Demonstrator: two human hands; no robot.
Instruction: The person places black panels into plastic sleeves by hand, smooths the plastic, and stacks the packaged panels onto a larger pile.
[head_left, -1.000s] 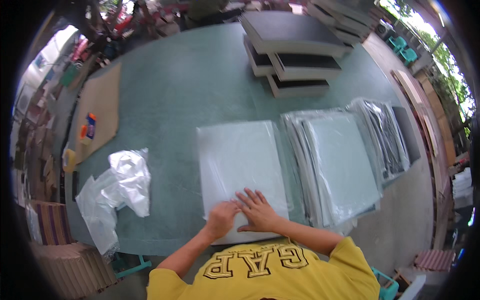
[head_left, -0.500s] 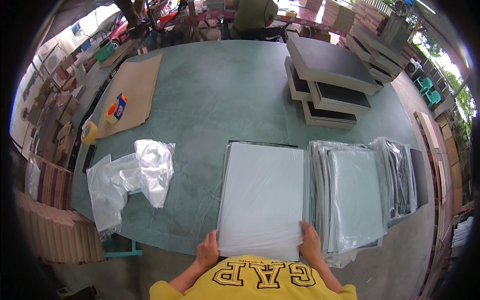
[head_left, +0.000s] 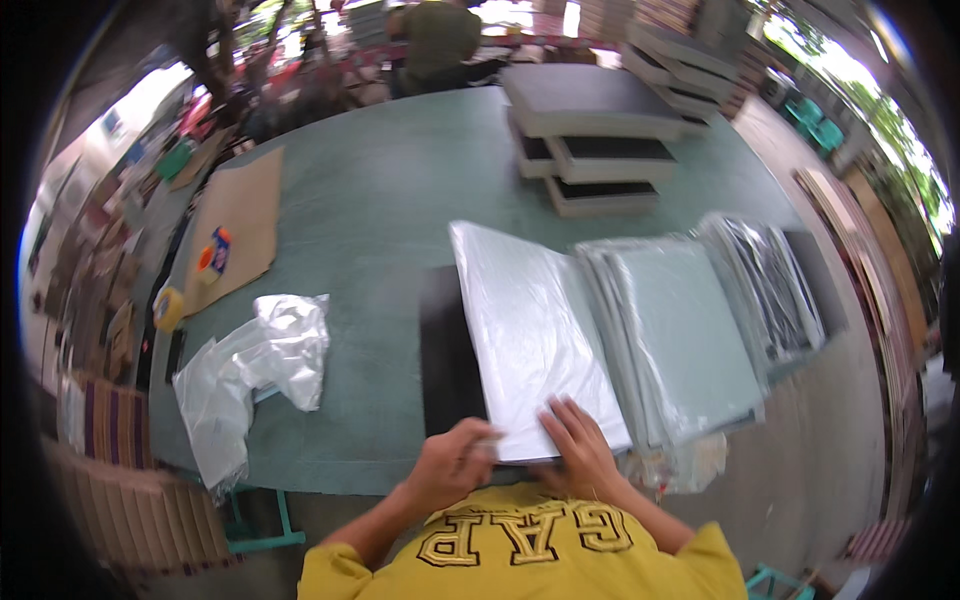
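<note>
In front of me a white, plastic-wrapped flat panel (head_left: 535,335) lies skewed, its far left corner standing out past a black board (head_left: 450,350) underneath. My left hand (head_left: 452,465) is closed at the panel's near left corner, fingertips curled on the plastic. Over the near edge, the fingers of my right hand (head_left: 582,455) lie stretched on the wrapping; its thumb is mostly hidden. Both hands are slightly blurred. Right beside the panel is a stack of plastic-wrapped pale panels (head_left: 685,330), with wrapped dark panels (head_left: 770,285) beyond it.
Crumpled clear plastic (head_left: 265,350) lies on the green table (head_left: 370,200) at left. Farther back are brown cardboard (head_left: 235,215), a tape dispenser (head_left: 213,255) and a tape roll (head_left: 168,308). Thick dark-topped boxes (head_left: 595,105) stand stacked at the back. Someone (head_left: 440,40) sits beyond the table.
The white panel has turned and shifted, uncovering the black board at its left. Both hands have come inward from the panel's sides to its near edge. The head view has shifted.
</note>
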